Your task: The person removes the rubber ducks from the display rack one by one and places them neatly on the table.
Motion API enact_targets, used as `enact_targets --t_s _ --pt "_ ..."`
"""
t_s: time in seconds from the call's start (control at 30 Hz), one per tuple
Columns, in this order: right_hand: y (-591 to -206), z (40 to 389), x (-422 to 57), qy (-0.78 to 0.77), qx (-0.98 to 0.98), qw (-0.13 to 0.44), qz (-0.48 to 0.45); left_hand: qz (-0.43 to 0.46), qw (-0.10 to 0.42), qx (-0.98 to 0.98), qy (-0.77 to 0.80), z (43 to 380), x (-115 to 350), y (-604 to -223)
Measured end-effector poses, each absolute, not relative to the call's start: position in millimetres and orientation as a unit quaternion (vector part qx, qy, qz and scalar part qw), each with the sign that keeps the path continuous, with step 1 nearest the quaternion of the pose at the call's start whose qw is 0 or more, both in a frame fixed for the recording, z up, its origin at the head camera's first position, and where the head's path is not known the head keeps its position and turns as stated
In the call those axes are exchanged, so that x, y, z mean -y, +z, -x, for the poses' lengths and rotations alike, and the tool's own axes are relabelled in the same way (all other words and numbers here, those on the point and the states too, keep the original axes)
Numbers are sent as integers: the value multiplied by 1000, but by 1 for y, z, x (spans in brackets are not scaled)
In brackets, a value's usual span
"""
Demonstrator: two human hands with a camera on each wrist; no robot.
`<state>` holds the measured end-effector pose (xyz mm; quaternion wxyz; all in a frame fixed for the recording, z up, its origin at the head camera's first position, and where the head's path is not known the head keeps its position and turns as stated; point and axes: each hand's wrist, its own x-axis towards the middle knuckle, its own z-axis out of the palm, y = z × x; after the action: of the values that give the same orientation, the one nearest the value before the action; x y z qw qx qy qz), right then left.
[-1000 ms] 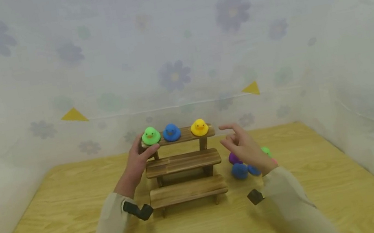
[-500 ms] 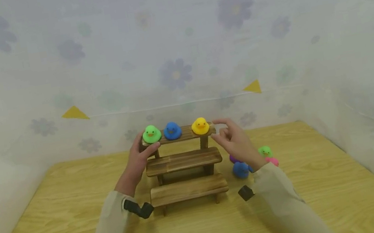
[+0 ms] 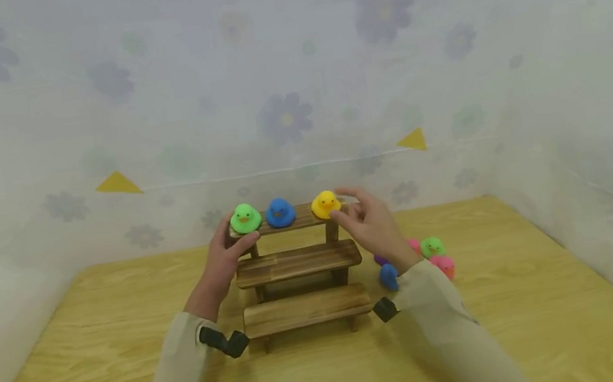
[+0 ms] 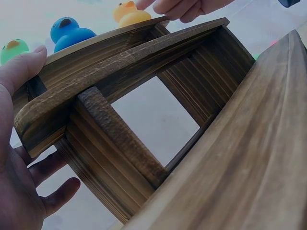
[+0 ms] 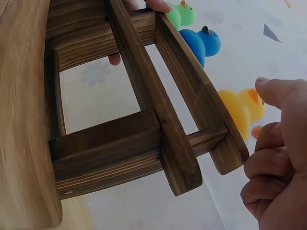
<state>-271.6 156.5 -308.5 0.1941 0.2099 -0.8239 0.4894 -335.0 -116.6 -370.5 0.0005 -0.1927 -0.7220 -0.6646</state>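
Observation:
A three-tier wooden stand (image 3: pixel 305 313) stands on the table, with a green rubber duck (image 3: pixel 245 219), a blue rubber duck (image 3: pixel 280 213) and a yellow rubber duck (image 3: pixel 325 205) along its top shelf. My left hand (image 3: pixel 220 265) grips the left end of that shelf, thumb in front beside the green duck, other fingers behind and below, as the left wrist view shows. At the shelf's right end, my right hand (image 3: pixel 374 223) holds the yellow duck between thumb (image 5: pixel 278 91) and index finger, its other fingers curled. The duck still sits on the shelf.
Right of the stand lies a group of loose rubber ducks, partly hidden by my right forearm: a blue one (image 3: pixel 388 277), a green one (image 3: pixel 432 247), a pink one (image 3: pixel 444 267) and others. A flower-patterned sheet (image 3: pixel 279 74) hangs behind the wooden table (image 3: pixel 138 314).
My right hand has moved left, from beside the shelf's end to the yellow duck, uncovering more of the loose ducks. My left hand has stayed on the stand.

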Motion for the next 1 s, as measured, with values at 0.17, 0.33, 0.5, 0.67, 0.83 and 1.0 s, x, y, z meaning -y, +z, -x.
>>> enact_targets --t_s 0.17,0.33,0.5,0.67,0.83,1.0 --pt "-309 272 -156 486 828 195 -198 198 -2 719 -667 336 114 -371" --pt "-323 284 -161 484 831 203 -184 202 -4 714 -670 336 112 -371" --pt "-338 300 -167 480 834 212 -171 198 -4 715 -670 336 111 -371" --pt "-339 300 -165 476 832 227 -171 195 -3 714 -672 336 111 -371" --pt "-338 300 -163 478 828 237 -173 194 -5 714 -673 334 110 -370" --pt "-340 300 -163 500 819 228 -166 193 -4 716 -671 334 110 -370"
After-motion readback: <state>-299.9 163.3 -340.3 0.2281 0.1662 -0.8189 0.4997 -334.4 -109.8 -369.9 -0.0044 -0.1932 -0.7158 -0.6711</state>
